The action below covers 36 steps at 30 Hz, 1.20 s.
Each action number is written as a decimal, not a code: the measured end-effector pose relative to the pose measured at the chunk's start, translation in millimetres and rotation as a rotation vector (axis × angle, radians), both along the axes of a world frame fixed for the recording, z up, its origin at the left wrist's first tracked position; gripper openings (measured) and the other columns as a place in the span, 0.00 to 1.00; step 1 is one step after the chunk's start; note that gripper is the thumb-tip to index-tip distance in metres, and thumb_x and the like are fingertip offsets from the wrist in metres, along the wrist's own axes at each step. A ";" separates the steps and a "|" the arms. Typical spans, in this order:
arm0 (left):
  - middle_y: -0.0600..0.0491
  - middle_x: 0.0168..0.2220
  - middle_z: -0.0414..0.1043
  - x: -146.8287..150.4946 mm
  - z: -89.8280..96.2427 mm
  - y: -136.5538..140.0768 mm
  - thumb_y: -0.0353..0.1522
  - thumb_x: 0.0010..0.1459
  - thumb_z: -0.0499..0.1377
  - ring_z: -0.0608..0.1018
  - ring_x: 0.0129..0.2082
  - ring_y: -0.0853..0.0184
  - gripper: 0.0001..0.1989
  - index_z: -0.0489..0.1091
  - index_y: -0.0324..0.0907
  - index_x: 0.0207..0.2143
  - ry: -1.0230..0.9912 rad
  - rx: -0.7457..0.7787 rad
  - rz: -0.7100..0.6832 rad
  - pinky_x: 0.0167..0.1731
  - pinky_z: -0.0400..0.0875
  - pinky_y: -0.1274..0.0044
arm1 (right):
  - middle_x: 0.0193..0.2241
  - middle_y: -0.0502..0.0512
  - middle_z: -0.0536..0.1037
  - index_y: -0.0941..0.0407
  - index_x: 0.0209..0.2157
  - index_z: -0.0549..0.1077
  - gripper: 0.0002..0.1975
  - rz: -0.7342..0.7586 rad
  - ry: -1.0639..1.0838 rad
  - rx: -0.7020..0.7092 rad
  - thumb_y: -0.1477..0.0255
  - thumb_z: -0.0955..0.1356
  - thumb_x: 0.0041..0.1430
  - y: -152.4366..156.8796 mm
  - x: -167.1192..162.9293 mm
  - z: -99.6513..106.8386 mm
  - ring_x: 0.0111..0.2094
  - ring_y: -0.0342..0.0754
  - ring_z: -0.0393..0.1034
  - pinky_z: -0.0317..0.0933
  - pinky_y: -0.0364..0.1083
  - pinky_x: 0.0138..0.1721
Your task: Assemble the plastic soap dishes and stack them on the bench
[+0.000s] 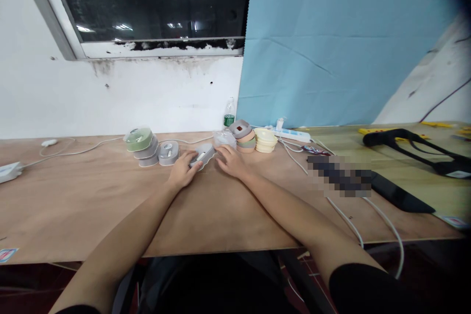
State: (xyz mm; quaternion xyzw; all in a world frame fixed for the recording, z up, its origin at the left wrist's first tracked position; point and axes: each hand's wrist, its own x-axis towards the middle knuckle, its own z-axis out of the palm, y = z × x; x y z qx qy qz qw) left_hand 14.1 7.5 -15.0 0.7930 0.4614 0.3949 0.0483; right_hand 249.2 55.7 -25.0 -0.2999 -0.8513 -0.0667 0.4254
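Observation:
My left hand (181, 169) grips the near left side of a small grey box (207, 151) with rounded corners, thumb in front and fingers over its top. The box is tilted on the tabletop, and a whitish piece shows on its upper face. My right hand (232, 162) is just right of the box, fingers spread and slightly bent; whether a fingertip touches the box is unclear. Behind it lies a crumpled clear plastic bag (224, 138). A similar grey box (169, 153) sits left of my left hand, beside a stack of grey boxes (148, 156) topped by a green box (139, 140).
Right of the bag stand a stack of coloured pieces (246, 143) and pale yellow pieces (265, 140). A bottle (229, 114) and a power strip (294, 135) are by the wall. White cables, a black phone-like slab (401, 192) and a black strap (390, 137) lie right.

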 end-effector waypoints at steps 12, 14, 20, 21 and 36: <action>0.46 0.46 0.74 3.0 6.2 -9.3 0.46 0.63 0.42 0.74 0.45 0.59 0.27 0.73 0.39 0.46 -0.115 -0.114 -0.139 0.46 0.66 0.71 | 0.46 0.61 0.75 0.55 0.57 0.63 0.21 -0.050 -0.027 0.006 0.70 0.61 0.62 3.8 8.8 -2.4 0.46 0.53 0.69 0.65 0.53 0.46; 0.46 0.44 0.75 3.4 4.6 -7.6 0.47 0.63 0.42 0.75 0.43 0.60 0.28 0.74 0.39 0.43 -0.151 -0.116 -0.128 0.44 0.67 0.72 | 0.44 0.60 0.76 0.55 0.56 0.63 0.20 -0.064 -0.006 0.009 0.70 0.61 0.63 4.4 7.7 -5.0 0.44 0.52 0.71 0.65 0.52 0.45; 0.47 0.37 0.75 2.5 -1.4 -1.5 0.47 0.63 0.43 0.75 0.37 0.62 0.28 0.74 0.37 0.39 -0.229 -0.101 -0.099 0.39 0.67 0.74 | 0.33 0.56 0.79 0.55 0.43 0.71 0.12 -0.174 0.122 0.000 0.67 0.62 0.63 6.0 4.9 -10.7 0.32 0.48 0.72 0.65 0.46 0.37; 0.48 0.35 0.75 1.9 -2.1 -0.7 0.48 0.63 0.42 0.74 0.36 0.63 0.29 0.74 0.37 0.38 -0.236 -0.106 -0.086 0.38 0.67 0.74 | 0.30 0.55 0.78 0.55 0.41 0.72 0.11 -0.185 0.125 -0.002 0.67 0.62 0.63 5.5 4.6 -10.5 0.30 0.48 0.72 0.64 0.46 0.35; 0.52 0.25 0.69 -2.2 -8.8 8.5 0.52 0.60 0.45 0.70 0.28 0.66 0.28 0.69 0.39 0.25 -0.333 -0.172 -0.024 0.31 0.65 0.75 | 0.28 0.55 0.76 0.55 0.33 0.71 0.08 -0.141 -0.007 0.039 0.69 0.62 0.62 3.2 5.8 -7.2 0.31 0.48 0.70 0.61 0.45 0.33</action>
